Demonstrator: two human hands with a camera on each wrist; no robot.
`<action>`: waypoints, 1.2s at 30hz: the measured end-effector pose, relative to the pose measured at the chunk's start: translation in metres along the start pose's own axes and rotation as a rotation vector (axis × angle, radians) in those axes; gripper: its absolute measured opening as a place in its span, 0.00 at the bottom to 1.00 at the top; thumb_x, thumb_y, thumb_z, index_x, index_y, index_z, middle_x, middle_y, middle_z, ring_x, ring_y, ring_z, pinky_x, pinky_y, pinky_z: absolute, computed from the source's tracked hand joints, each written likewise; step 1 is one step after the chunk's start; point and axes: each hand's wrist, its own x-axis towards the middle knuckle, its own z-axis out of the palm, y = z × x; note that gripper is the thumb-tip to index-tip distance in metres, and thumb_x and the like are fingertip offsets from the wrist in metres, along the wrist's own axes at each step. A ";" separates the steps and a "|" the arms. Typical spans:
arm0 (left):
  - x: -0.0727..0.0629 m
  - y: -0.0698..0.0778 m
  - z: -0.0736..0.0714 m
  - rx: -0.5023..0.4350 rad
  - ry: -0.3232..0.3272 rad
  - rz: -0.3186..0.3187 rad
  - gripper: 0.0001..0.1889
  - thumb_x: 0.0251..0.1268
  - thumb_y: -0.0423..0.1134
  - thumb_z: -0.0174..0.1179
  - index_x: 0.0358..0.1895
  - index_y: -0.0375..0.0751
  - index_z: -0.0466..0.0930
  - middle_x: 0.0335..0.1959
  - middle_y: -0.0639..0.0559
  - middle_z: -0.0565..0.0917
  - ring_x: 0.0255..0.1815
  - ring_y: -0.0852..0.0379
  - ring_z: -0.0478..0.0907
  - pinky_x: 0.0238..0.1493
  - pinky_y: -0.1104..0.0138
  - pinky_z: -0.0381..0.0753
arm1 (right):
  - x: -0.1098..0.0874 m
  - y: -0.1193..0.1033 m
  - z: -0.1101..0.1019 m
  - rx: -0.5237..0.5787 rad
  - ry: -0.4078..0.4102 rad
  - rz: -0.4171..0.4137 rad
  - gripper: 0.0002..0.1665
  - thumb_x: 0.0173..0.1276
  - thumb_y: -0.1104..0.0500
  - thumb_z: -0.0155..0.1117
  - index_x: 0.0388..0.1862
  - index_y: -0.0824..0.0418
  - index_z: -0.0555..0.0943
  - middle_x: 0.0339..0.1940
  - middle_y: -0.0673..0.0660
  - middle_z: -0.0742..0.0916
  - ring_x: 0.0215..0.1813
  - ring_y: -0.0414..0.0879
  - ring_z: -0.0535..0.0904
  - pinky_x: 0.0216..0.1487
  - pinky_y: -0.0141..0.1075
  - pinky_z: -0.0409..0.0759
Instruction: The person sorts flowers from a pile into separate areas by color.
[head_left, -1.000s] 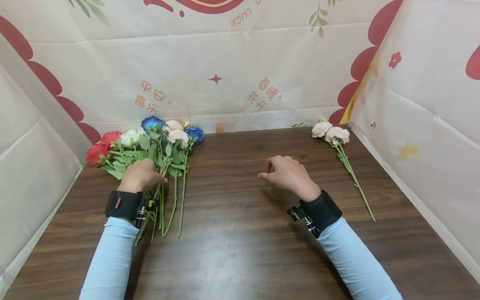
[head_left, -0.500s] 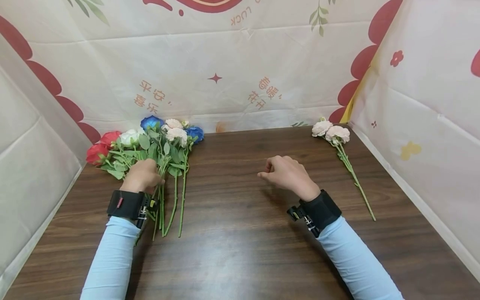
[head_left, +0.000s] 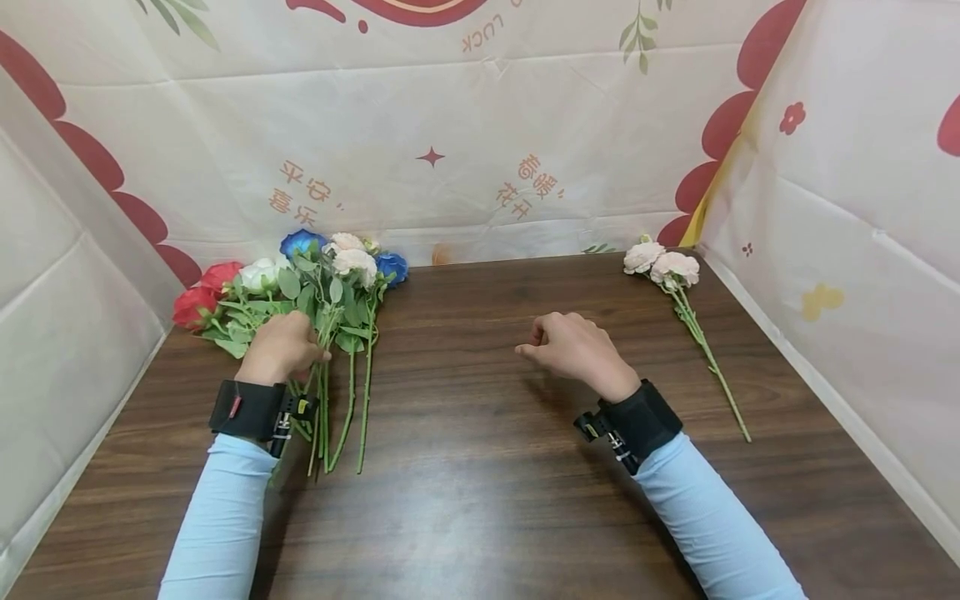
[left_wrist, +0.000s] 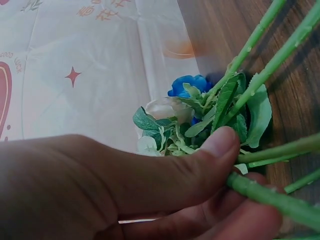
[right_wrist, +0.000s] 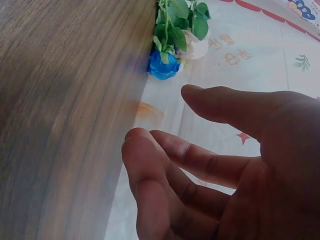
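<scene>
— Dark wood-grain tabletop (head_left: 465, 500) is seen across the foreground. What is found nearest?

— Two light-blue sleeves (head_left: 221, 517), then black wristbands (head_left: 247, 410). Beside the left one, bare green stems (head_left: 365, 400) are laid lengthwise from near to far, their lower ends pointed toward the person.

— How are the hands kept?

— By the left hand (head_left: 281, 348), at the table's left, a flower stem (left_wrist: 275, 202) is pinched between thumb and fingers; in the left wrist view it is angled toward the lower right. Which bloom is borne by it cannot be told. With the right hand (head_left: 577, 350), held above the table, nothing is gripped; its fingers are loosely bent, the thumb apart.

— And farther off?

— Red roses (head_left: 195, 308) are splayed to the far left, beside a white rose (head_left: 260, 275), blue roses (head_left: 302, 242) and pale pink blooms (head_left: 354, 268). At the far right, a pale pink carnation spray (head_left: 675, 269) is set slantwise, heads far, stem end near and rightward. Behind everything, printed cream cloth (head_left: 480, 108) is hung.
</scene>
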 end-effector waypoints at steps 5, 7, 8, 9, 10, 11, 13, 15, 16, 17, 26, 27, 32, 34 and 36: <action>-0.001 -0.001 -0.003 0.003 0.000 0.009 0.30 0.67 0.40 0.70 0.06 0.48 0.67 0.08 0.50 0.78 0.18 0.48 0.85 0.43 0.49 0.82 | 0.000 0.000 0.000 0.009 -0.010 -0.004 0.18 0.75 0.41 0.64 0.37 0.54 0.83 0.19 0.51 0.84 0.21 0.45 0.79 0.23 0.35 0.69; 0.000 -0.001 -0.003 -0.001 -0.004 0.013 0.30 0.67 0.40 0.70 0.06 0.48 0.69 0.08 0.49 0.79 0.18 0.48 0.85 0.42 0.50 0.82 | 0.001 0.000 0.000 0.009 -0.012 -0.004 0.18 0.75 0.41 0.64 0.37 0.54 0.83 0.18 0.51 0.83 0.21 0.45 0.79 0.23 0.35 0.68; 0.000 -0.002 -0.004 -0.002 -0.005 0.014 0.29 0.67 0.40 0.70 0.06 0.47 0.70 0.09 0.49 0.79 0.18 0.48 0.85 0.42 0.50 0.82 | 0.001 0.000 0.000 0.008 -0.014 -0.005 0.18 0.75 0.41 0.64 0.37 0.54 0.83 0.18 0.51 0.83 0.21 0.45 0.79 0.23 0.35 0.68; 0.000 -0.002 -0.004 -0.005 -0.005 0.015 0.29 0.67 0.40 0.69 0.06 0.47 0.71 0.09 0.49 0.80 0.18 0.48 0.85 0.41 0.51 0.82 | 0.001 0.000 0.000 0.007 -0.015 -0.004 0.18 0.75 0.41 0.64 0.37 0.54 0.83 0.18 0.51 0.83 0.21 0.45 0.79 0.23 0.35 0.68; 0.000 -0.003 -0.004 -0.008 -0.004 0.016 0.28 0.67 0.40 0.69 0.07 0.46 0.71 0.09 0.49 0.80 0.18 0.48 0.85 0.40 0.52 0.83 | 0.001 0.000 0.000 0.005 -0.017 -0.003 0.18 0.75 0.41 0.64 0.37 0.54 0.83 0.18 0.51 0.83 0.21 0.45 0.79 0.23 0.35 0.68; 0.000 -0.003 -0.004 -0.010 -0.003 0.016 0.28 0.68 0.40 0.69 0.07 0.46 0.72 0.10 0.48 0.80 0.18 0.48 0.85 0.40 0.52 0.83 | 0.001 0.000 0.000 0.003 -0.018 -0.002 0.18 0.75 0.41 0.64 0.37 0.54 0.83 0.18 0.50 0.83 0.21 0.45 0.79 0.23 0.35 0.68; 0.000 -0.004 -0.004 -0.015 0.000 0.014 0.27 0.68 0.40 0.69 0.07 0.45 0.72 0.10 0.48 0.81 0.19 0.48 0.85 0.38 0.53 0.83 | 0.001 0.000 0.000 0.000 -0.022 -0.002 0.18 0.75 0.41 0.64 0.37 0.54 0.83 0.18 0.50 0.83 0.21 0.45 0.79 0.23 0.35 0.68; 0.000 -0.004 -0.005 -0.019 0.003 0.009 0.27 0.68 0.41 0.69 0.08 0.46 0.72 0.11 0.47 0.81 0.19 0.48 0.86 0.37 0.55 0.82 | 0.002 0.000 0.000 -0.002 -0.024 -0.003 0.18 0.75 0.41 0.64 0.36 0.54 0.83 0.18 0.50 0.83 0.21 0.45 0.78 0.23 0.35 0.68; 0.000 -0.004 -0.005 -0.019 0.005 0.008 0.27 0.68 0.41 0.69 0.08 0.45 0.72 0.11 0.47 0.82 0.20 0.47 0.86 0.36 0.56 0.81 | 0.002 -0.001 0.000 -0.003 -0.025 -0.003 0.18 0.75 0.41 0.64 0.35 0.54 0.83 0.18 0.50 0.82 0.21 0.45 0.78 0.23 0.35 0.67; -0.001 -0.003 -0.005 -0.021 0.006 0.006 0.27 0.68 0.41 0.68 0.08 0.45 0.73 0.12 0.47 0.82 0.20 0.47 0.86 0.35 0.58 0.80 | 0.002 -0.001 0.000 -0.002 -0.025 -0.004 0.18 0.75 0.41 0.64 0.35 0.54 0.83 0.18 0.50 0.82 0.21 0.45 0.78 0.23 0.35 0.67; -0.008 0.006 -0.014 -0.031 0.039 0.028 0.21 0.69 0.41 0.68 0.15 0.41 0.82 0.12 0.48 0.83 0.20 0.46 0.85 0.41 0.49 0.82 | 0.003 0.000 -0.001 0.000 -0.026 -0.005 0.18 0.75 0.42 0.64 0.34 0.54 0.82 0.19 0.51 0.82 0.22 0.45 0.78 0.23 0.36 0.69; -0.010 0.008 -0.016 -0.026 0.054 0.035 0.20 0.69 0.41 0.68 0.15 0.41 0.82 0.12 0.49 0.82 0.20 0.47 0.84 0.43 0.48 0.82 | 0.003 0.000 0.000 0.000 -0.023 -0.005 0.18 0.75 0.42 0.64 0.34 0.54 0.82 0.19 0.51 0.83 0.22 0.45 0.79 0.23 0.36 0.69; -0.020 0.017 -0.023 -0.022 0.126 0.048 0.21 0.68 0.40 0.68 0.14 0.43 0.79 0.09 0.51 0.80 0.17 0.52 0.79 0.31 0.57 0.79 | 0.003 0.001 0.000 -0.007 -0.019 0.003 0.18 0.75 0.41 0.64 0.33 0.53 0.82 0.18 0.50 0.83 0.21 0.45 0.79 0.23 0.37 0.70; -0.023 0.021 -0.026 -0.021 0.162 0.058 0.22 0.68 0.39 0.68 0.13 0.44 0.79 0.08 0.52 0.79 0.16 0.52 0.78 0.25 0.62 0.73 | 0.004 0.001 0.000 -0.010 -0.021 0.006 0.18 0.75 0.41 0.64 0.33 0.53 0.82 0.17 0.50 0.83 0.21 0.45 0.80 0.23 0.37 0.70; -0.025 0.023 -0.028 -0.020 0.205 0.071 0.22 0.67 0.40 0.68 0.12 0.45 0.79 0.07 0.53 0.78 0.15 0.52 0.78 0.21 0.64 0.69 | 0.004 0.001 0.000 -0.012 -0.022 0.009 0.18 0.75 0.41 0.64 0.33 0.53 0.82 0.17 0.50 0.83 0.21 0.44 0.80 0.23 0.37 0.70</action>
